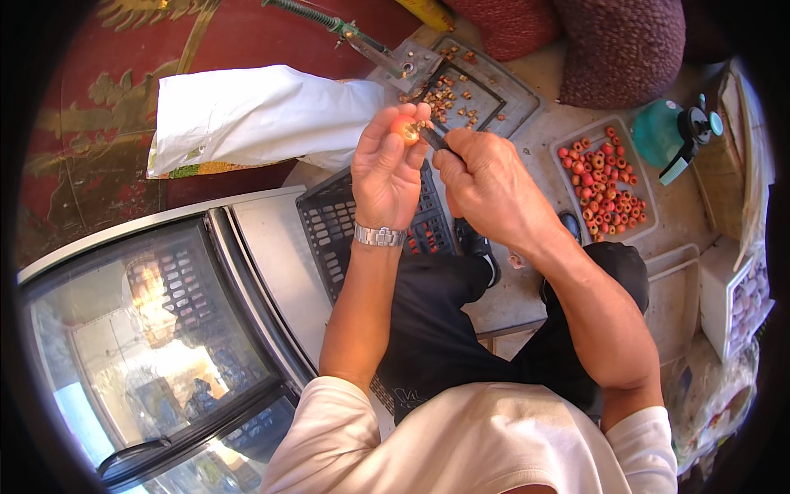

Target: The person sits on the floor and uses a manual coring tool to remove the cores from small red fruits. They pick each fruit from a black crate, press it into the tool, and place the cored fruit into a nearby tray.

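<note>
Between the thumb and fingertips of my left hand (pixel 387 179) sits a small red fruit (pixel 404 128), which looks like a hawthorn, its pale cut flesh turned to the right. My right hand (pixel 484 176) grips a small dark-bladed hand tool (pixel 436 139), perhaps a knife or corer. The tool's tip meets the fruit, and bits of flesh cling there. Below my hands stands a black plastic crate (pixel 333 228) with red fruit showing through its slots. To the right, a clear plastic bin (pixel 649 225) holds many red fruits, several with holes through them.
Scraps lie on a grey tray (pixel 515 92) beyond my hands, beside a metal tool with a green spring (pixel 336 25). A glass-topped chest freezer (pixel 154 333) stands left, near a white sack (pixel 265 117). A teal spray bottle (pixel 657 133) and full mesh sacks (pixel 623 49) are on the right.
</note>
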A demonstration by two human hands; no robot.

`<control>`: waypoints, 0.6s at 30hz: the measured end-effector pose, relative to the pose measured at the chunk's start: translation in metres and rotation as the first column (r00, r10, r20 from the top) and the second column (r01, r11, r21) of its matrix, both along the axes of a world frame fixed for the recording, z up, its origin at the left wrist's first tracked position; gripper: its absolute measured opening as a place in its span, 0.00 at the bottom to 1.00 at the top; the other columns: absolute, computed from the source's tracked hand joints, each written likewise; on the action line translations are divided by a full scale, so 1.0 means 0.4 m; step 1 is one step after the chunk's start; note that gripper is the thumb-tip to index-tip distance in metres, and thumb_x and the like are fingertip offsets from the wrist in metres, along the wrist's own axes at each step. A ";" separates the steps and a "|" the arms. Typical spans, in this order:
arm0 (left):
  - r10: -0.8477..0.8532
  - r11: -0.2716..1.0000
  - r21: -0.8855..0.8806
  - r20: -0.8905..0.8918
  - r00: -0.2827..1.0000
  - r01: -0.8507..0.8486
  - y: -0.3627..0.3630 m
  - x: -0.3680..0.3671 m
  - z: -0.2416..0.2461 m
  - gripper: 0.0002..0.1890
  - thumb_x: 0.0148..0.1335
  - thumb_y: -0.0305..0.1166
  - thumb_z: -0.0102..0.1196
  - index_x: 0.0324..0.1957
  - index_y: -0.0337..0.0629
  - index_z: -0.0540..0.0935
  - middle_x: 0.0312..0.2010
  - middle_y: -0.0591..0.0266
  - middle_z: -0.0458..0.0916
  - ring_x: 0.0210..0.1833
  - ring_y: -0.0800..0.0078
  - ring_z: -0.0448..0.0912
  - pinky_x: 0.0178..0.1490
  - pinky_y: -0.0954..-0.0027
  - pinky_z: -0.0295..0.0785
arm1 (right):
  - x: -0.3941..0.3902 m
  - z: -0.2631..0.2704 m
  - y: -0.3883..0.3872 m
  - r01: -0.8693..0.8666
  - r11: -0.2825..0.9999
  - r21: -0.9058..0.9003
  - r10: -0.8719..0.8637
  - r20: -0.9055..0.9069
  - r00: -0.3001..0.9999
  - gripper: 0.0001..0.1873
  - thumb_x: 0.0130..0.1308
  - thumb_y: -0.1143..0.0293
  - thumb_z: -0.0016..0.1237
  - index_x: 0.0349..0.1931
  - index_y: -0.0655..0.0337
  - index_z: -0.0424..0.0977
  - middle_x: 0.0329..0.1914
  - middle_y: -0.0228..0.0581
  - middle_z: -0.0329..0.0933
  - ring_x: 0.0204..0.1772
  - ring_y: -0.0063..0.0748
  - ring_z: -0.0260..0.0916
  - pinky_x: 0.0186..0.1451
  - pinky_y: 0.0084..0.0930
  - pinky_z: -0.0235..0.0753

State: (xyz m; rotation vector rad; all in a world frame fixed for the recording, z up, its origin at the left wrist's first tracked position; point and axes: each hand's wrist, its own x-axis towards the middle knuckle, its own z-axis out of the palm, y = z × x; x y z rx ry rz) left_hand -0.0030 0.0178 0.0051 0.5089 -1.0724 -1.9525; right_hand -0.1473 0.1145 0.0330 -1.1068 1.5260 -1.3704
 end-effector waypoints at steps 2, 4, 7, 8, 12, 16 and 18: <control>0.010 1.000 -0.016 0.019 1.000 -0.010 0.001 -0.004 -0.004 0.16 0.69 0.24 0.53 0.58 0.36 0.75 0.59 0.51 0.77 0.65 0.59 0.74 0.66 0.61 0.74 | 0.015 0.000 0.002 0.067 0.998 -0.005 -0.067 -0.105 0.992 0.12 0.66 0.73 0.45 0.25 0.73 0.68 0.16 0.60 0.69 0.23 0.60 0.72 0.30 0.45 0.70; 0.027 0.999 -0.031 0.039 0.999 -0.026 0.005 -0.003 -0.004 0.16 0.69 0.23 0.54 0.58 0.36 0.76 0.58 0.51 0.77 0.64 0.59 0.75 0.66 0.61 0.74 | 0.021 0.007 0.004 0.070 0.997 -0.013 -0.072 -0.191 0.979 0.11 0.65 0.75 0.46 0.25 0.73 0.68 0.19 0.64 0.68 0.27 0.65 0.71 0.32 0.48 0.69; 0.042 0.995 -0.092 0.118 0.992 -0.031 0.011 -0.012 0.002 0.16 0.68 0.23 0.54 0.57 0.35 0.76 0.57 0.50 0.78 0.62 0.59 0.77 0.64 0.61 0.75 | 0.018 0.000 0.006 0.074 0.997 -0.037 -0.080 -0.248 0.965 0.11 0.65 0.76 0.45 0.25 0.73 0.68 0.20 0.66 0.68 0.30 0.68 0.71 0.32 0.50 0.69; 0.030 0.995 -0.098 0.123 0.992 -0.018 0.011 -0.015 0.001 0.16 0.68 0.23 0.54 0.58 0.35 0.76 0.57 0.50 0.78 0.62 0.58 0.77 0.64 0.61 0.76 | 0.016 -0.005 0.006 0.075 0.996 -0.046 -0.084 -0.256 0.963 0.11 0.65 0.76 0.44 0.25 0.73 0.69 0.20 0.66 0.68 0.30 0.68 0.71 0.32 0.50 0.69; -0.028 0.996 -0.080 0.132 0.991 0.038 0.002 -0.006 0.005 0.17 0.69 0.25 0.54 0.58 0.34 0.75 0.57 0.49 0.78 0.62 0.56 0.77 0.62 0.61 0.77 | -0.005 -0.016 0.000 -0.002 0.997 -0.077 -0.003 -0.059 0.998 0.12 0.66 0.74 0.44 0.25 0.73 0.71 0.15 0.57 0.70 0.21 0.53 0.72 0.29 0.44 0.70; -0.067 0.997 -0.026 0.090 0.994 0.070 -0.005 0.008 0.002 0.17 0.70 0.26 0.53 0.59 0.33 0.75 0.58 0.48 0.77 0.64 0.54 0.76 0.62 0.61 0.78 | -0.052 0.026 0.001 -0.223 0.972 0.076 0.196 0.265 0.944 0.14 0.68 0.70 0.44 0.27 0.71 0.75 0.12 0.41 0.71 0.17 0.28 0.68 0.25 0.33 0.68; -0.112 0.994 0.014 0.033 0.993 0.112 -0.010 0.013 0.002 0.17 0.71 0.26 0.52 0.59 0.34 0.75 0.59 0.47 0.77 0.64 0.53 0.75 0.63 0.60 0.77 | -0.066 0.046 0.003 -0.294 0.947 0.130 0.226 0.382 0.896 0.14 0.69 0.69 0.44 0.29 0.71 0.76 0.12 0.36 0.72 0.16 0.21 0.66 0.24 0.29 0.67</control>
